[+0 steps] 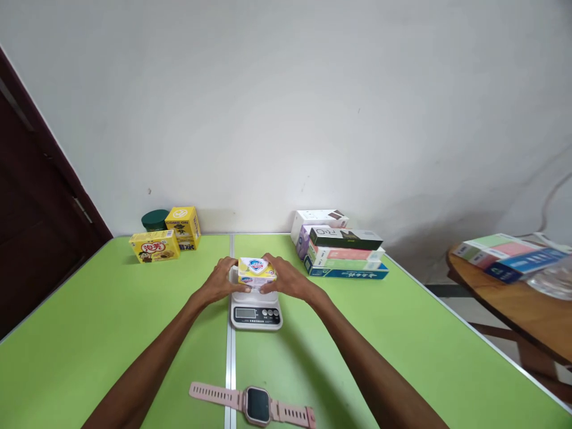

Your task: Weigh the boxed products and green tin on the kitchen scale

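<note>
Between my two hands is a yellow and white soap box (257, 271) with a blue and red shield logo. My left hand (220, 281) grips its left end, thumb at the front and fingers behind. At the other end my right hand (286, 277) holds it the same way. Under the box stands a white digital kitchen scale (256, 319), its display and round buttons facing me. Whether the box rests on the scale or is just above it, I cannot tell. The scale's display shows no readable number.
A pink smartwatch (258, 405) lies near the front edge of the green table (179, 345). Back left are a yellow snack box (155, 246), a yellow carton (183, 223) and a green-lidded tub (155, 219). Several stacked boxes (346, 253) stand back right. Beyond is a wooden side table (504, 304).
</note>
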The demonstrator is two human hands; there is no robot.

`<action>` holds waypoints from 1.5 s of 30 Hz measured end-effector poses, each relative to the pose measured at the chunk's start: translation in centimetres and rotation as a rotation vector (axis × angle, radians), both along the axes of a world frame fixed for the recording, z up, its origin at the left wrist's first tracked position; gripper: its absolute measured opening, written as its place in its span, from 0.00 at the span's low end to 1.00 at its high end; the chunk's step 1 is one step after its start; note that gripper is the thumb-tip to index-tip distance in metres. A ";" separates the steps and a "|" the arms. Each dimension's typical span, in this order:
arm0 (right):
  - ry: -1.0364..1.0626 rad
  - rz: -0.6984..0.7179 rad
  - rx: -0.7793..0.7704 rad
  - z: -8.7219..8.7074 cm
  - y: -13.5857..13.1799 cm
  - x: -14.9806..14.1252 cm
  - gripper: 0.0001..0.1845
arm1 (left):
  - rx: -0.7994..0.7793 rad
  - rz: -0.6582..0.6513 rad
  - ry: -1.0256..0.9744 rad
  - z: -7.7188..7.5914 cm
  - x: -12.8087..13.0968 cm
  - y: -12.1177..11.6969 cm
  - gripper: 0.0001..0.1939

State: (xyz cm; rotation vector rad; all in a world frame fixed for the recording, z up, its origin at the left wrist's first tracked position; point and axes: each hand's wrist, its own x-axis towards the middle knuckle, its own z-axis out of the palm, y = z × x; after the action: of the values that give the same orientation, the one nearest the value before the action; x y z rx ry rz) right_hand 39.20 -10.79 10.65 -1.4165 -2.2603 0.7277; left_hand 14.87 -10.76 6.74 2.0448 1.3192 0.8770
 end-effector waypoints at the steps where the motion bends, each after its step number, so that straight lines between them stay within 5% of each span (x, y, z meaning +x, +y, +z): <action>1: 0.011 -0.001 -0.008 -0.4 0.2 -0.1 0.31 | -0.001 -0.004 0.010 -0.2 -0.1 0.2 0.34; 4: 0.061 -0.002 -0.026 -1.3 0.6 -0.2 0.34 | -0.018 -0.006 0.016 -0.4 -0.3 0.4 0.35; 8: 0.247 -0.054 -0.074 -1.9 -0.1 0.9 0.57 | -0.076 -0.019 -0.036 -0.7 -1.1 -0.1 0.47; 10: 0.412 -0.129 -0.120 -2.9 -1.3 2.2 0.61 | -0.147 0.008 -0.134 -1.4 -1.9 -0.9 0.53; 15: 0.772 -0.434 -0.081 -8.0 -5.3 4.3 0.35 | -0.234 0.280 -0.527 -5.0 -3.9 -3.2 0.42; 20: 0.858 -0.599 0.096 -11.3 -6.2 3.7 0.30 | -0.133 0.363 -0.536 -6.2 -3.8 -4.2 0.36; 27: 0.882 -0.627 0.133 -11.2 -5.6 3.5 0.27 | -0.127 0.317 -0.492 -5.1 -3.9 -4.9 0.35; 36: 0.825 -0.589 0.107 -10.6 -5.5 3.4 0.29 | -0.110 0.297 -0.389 -6.2 -4.2 -4.3 0.40; 45: 0.665 -0.308 -0.058 -6.3 -3.7 0.9 0.43 | 0.001 0.142 -0.176 -2.2 -0.8 -3.3 0.53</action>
State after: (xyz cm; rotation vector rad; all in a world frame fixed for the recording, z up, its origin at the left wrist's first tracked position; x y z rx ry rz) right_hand 40.13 -14.50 4.39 -1.2599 -1.4903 0.9827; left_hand 14.04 -14.01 4.56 1.8451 1.3785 1.0941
